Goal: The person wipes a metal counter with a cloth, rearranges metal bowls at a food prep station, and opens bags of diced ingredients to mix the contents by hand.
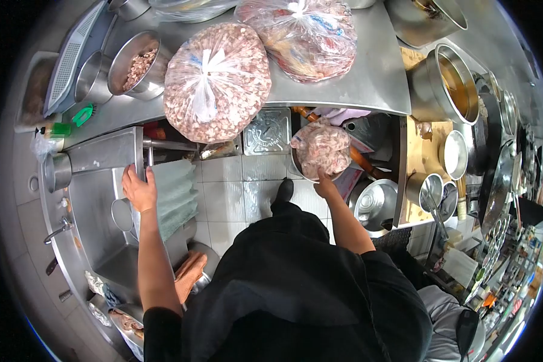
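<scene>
At the left, my left hand [140, 188] rests on the rim of the metal sink [140, 163], its fingers spread. Near the middle, my right hand [325, 186] is at the near edge of a round container holding a clear bag of pale, chopped meat [321, 149]; its fingers look closed on the container or bag edge, but which one is hidden. On the steel counter above lie a large knotted bag of chopped meat [223, 90] and another bag of meat [311, 42].
A metal pot of meat pieces [140, 65] and a green brush [83, 115] are at the upper left. A large metal bowl [374, 205] sits right of my right hand. Pots crowd the right side. A green cloth [178, 196] hangs beside the sink. Tiled floor [223, 193] shows below.
</scene>
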Motion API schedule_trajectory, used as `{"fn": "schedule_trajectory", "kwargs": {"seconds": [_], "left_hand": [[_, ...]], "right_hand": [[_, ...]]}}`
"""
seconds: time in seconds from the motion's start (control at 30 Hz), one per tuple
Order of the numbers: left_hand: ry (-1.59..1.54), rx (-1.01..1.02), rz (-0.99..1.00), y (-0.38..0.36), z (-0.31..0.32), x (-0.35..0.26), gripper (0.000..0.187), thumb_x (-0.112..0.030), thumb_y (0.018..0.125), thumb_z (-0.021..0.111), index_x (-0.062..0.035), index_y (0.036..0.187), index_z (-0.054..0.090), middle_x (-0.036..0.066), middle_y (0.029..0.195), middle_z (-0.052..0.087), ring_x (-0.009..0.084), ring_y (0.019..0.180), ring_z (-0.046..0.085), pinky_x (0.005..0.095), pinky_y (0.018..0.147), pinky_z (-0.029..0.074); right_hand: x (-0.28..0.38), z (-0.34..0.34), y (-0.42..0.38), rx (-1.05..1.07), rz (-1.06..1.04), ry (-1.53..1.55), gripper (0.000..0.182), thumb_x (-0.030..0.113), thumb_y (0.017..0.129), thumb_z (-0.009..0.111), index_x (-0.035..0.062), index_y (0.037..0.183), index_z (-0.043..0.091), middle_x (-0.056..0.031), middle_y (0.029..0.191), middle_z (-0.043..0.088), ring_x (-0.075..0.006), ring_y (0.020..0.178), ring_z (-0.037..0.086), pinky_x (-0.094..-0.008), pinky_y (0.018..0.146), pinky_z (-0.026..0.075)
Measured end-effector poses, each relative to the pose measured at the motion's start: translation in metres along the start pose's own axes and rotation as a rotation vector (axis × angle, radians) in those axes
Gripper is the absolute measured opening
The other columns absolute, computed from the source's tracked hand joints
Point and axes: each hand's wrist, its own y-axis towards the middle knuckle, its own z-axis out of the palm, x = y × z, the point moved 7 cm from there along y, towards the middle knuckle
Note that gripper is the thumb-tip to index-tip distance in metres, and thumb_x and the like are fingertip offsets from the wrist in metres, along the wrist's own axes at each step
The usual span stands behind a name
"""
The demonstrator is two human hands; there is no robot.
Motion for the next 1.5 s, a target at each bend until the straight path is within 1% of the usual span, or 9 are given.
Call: {"fn": "schedule_trajectory", "kwargs": {"seconds": [0.07,0.3,0.53,0.63,0.7,0.87,1.0,1.1,1.5], "left_hand": [[0.005,-0.001,-0.01,-0.001,-0.001,-0.001,0.054,-0.044,0.089,0.063,-0.0089,0.13,0.055,0.012,0.136,0.053,0.034,0.127,0.049,0.0512,0.104,0.039],[-0.008,-0.002,-0.033,-0.001,-0.001,0.001,0.053,-0.043,0.089,0.063,-0.009,0.129,0.056,0.012,0.135,0.054,0.0334,0.126,0.049,0.0511,0.104,0.038],[-0.016,0.004,-0.038,0.001,-0.003,-0.001,0.053,-0.042,0.088,0.063,-0.0088,0.128,0.056,0.012,0.136,0.054,0.0331,0.127,0.049,0.0501,0.105,0.038],[-0.015,0.001,-0.012,0.004,-0.003,-0.003,0.053,-0.041,0.087,0.063,-0.0084,0.128,0.056,0.012,0.136,0.054,0.0327,0.127,0.049,0.0494,0.104,0.038],[-0.004,0.017,-0.016,0.007,-0.002,-0.005,0.053,-0.041,0.087,0.063,-0.0083,0.128,0.056,0.012,0.136,0.054,0.0324,0.127,0.049,0.0493,0.104,0.038],[0.001,0.016,-0.001,0.01,-0.002,-0.008,0.053,-0.041,0.087,0.063,-0.008,0.128,0.056,0.011,0.136,0.054,0.0322,0.127,0.049,0.0493,0.103,0.039],[0.004,-0.002,0.014,0.012,-0.002,-0.01,0.054,-0.04,0.086,0.064,-0.0079,0.128,0.056,0.011,0.136,0.054,0.0326,0.126,0.049,0.0493,0.103,0.039],[-0.013,0.006,0.013,0.012,-0.001,-0.009,0.054,-0.04,0.086,0.065,-0.0081,0.128,0.055,0.012,0.136,0.054,0.0328,0.127,0.049,0.0496,0.102,0.039],[-0.025,-0.021,0.015,0.012,-0.002,-0.009,0.053,-0.04,0.087,0.065,-0.0095,0.129,0.054,0.012,0.135,0.054,0.034,0.126,0.048,0.0497,0.103,0.039]], "right_hand": [[0.0,0.0,-0.003,-0.022,0.009,0.003,0.084,0.023,0.084,0.06,0.0094,0.157,0.021,-0.0299,0.152,0.036,-0.0432,0.137,0.042,-0.043,0.113,0.038],[0.005,-0.007,-0.006,-0.01,0.044,-0.026,0.084,0.023,0.083,0.058,0.017,0.158,0.02,-0.0302,0.151,0.038,-0.0429,0.136,0.043,-0.0441,0.112,0.038],[0.01,-0.013,-0.002,-0.037,0.07,-0.025,0.079,0.023,0.082,0.057,0.014,0.155,0.03,-0.0277,0.149,0.042,-0.0417,0.136,0.044,-0.0446,0.112,0.038],[0.02,-0.021,-0.001,-0.095,-0.019,0.034,0.076,0.023,0.082,0.057,0.0136,0.154,0.034,-0.0263,0.15,0.042,-0.0417,0.135,0.046,-0.0443,0.112,0.039],[0.038,-0.043,-0.008,-0.237,-0.006,0.037,0.075,0.022,0.081,0.057,0.0146,0.153,0.036,-0.0251,0.152,0.039,-0.0415,0.133,0.047,-0.0449,0.11,0.041],[0.072,-0.091,0.005,-0.353,-0.005,-0.009,0.076,0.023,0.081,0.057,0.0158,0.154,0.034,-0.0224,0.159,0.027,-0.0414,0.132,0.049,-0.0466,0.104,0.047],[0.078,-0.1,0.028,-0.264,0.044,-0.106,0.079,0.023,0.082,0.056,0.0186,0.156,0.03,-0.0193,0.163,0.018,-0.0402,0.131,0.05,-0.046,0.104,0.047],[0.075,-0.091,0.04,-0.109,0.152,-0.2,0.08,0.02,0.083,0.052,0.0224,0.158,0.024,-0.0181,0.166,0.009,-0.0397,0.132,0.051,-0.0465,0.105,0.046],[0.075,-0.09,0.038,-0.072,0.181,-0.229,0.083,0.019,0.082,0.051,0.0267,0.159,0.021,-0.0219,0.165,0.007,-0.0382,0.132,0.052,-0.0448,0.105,0.046]]}}
